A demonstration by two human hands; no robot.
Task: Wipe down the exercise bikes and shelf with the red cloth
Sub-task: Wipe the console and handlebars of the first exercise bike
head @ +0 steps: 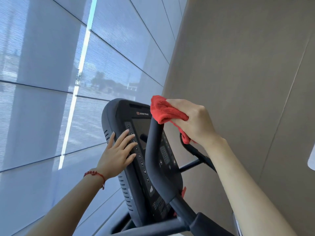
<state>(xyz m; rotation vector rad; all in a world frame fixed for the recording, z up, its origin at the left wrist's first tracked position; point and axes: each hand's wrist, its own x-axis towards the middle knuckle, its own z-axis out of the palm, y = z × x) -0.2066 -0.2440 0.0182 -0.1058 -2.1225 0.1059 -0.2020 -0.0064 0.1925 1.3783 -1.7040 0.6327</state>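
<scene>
Head view: tilted look up at an exercise bike's console, with both bare arms reaching in from the bottom of the frame
Window wall (51,74): fills the left and upper left of the frame; pale panels with dark seams, a bright vertical strip running down through them, trees faintly visible beyond
Beige wall (247,57): takes up the right and upper right of the frame, plain, with thin seams
Exercise bike console (122,116): dark grey, centre and lower centre of the frame, leaning; it carries a "STAR TRAC" label near its top, a dark screen and a column of numbered round buttons down its left side
Handlebar (153,159): thick black bar curving up in front of the console from the lower centre of the frame, its top end under the cloth
Right hand (196,121): right of centre, grip closed around the red cloth, fingers curled over it, pressing it at the top of the handlebar
Left hand (117,154): left of centre, grip open and flat, holding nothing, fingers spread and lying on the console's left edge over the numbered buttons
Red cloth (165,111): bunched in the right hand at the console's upper right corner, one end hanging out below the palm
Bracelet (95,174): thin red cord around the left wrist, lower left of centre
</scene>
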